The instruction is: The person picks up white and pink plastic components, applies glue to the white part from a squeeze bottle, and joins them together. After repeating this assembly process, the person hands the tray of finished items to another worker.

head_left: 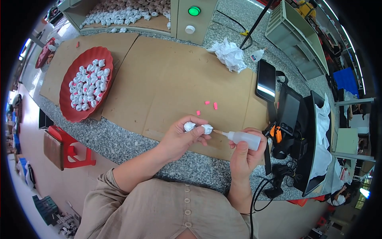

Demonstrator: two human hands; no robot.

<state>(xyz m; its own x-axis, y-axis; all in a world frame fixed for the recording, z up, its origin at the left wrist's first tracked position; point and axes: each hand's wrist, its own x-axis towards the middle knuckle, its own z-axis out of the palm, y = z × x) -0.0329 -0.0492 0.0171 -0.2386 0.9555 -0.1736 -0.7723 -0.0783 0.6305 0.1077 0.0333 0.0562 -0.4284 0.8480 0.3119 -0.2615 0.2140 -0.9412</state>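
Two small white rounded pieces [207, 128] are pinched in my left hand [179, 137], one near the fingertips and one by the knuckles. My right hand [247, 153] grips a translucent squeeze bottle [246, 139], lying on its side with its thin nozzle pointing left. The nozzle tip touches or nearly touches the outer white piece; I cannot tell which. Just beyond my hands, several small pink pieces [215, 106] lie on the brown cardboard [167, 83]. On the left, a red scalloped dish [66, 107] holds many white pieces, some with pink parts.
Behind stands a cabinet [203, 30] with a green lit button and a heap of white pieces. Crumpled white paper [229, 55], a small bottle [257, 55] and a phone [266, 80] lie right of centre. Cables and a black bin [312, 159] flank my right. A red stool [69, 149] stands left.
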